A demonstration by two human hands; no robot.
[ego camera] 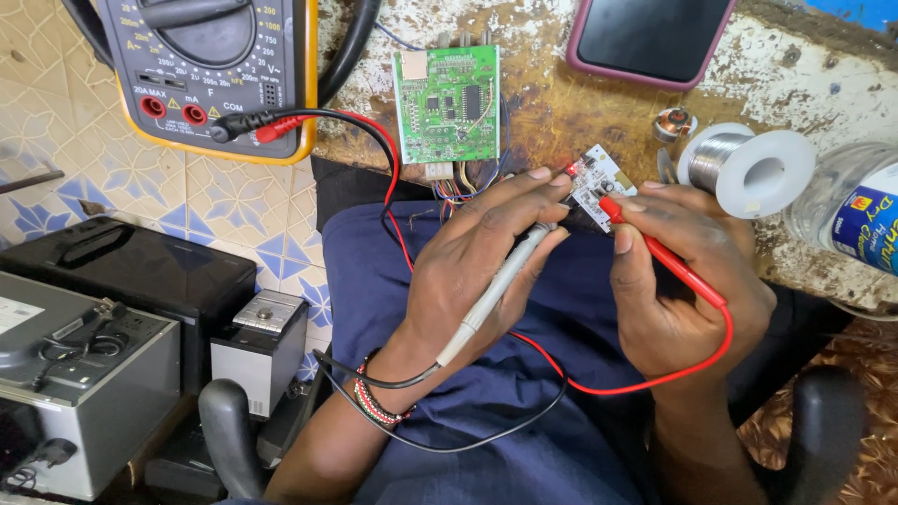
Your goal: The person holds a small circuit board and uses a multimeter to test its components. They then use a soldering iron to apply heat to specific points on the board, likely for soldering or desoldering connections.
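Left hand pinches grey probe, tip on small white board held off the bench's near edge over the lap. Right hand grips red probe, tip touching the same board; fingers also steady it. To do this well: keep both tips apart on separate pads, board still, leads slack. Meter sits at bench's far left corner, green board mid-bench, solder spool at right.

Multimeter cut off by top edge, dial only partly seen. Phone and bottle cropped at frame edges. Small white circuit board partly hidden under fingers; components too tiny to tell.
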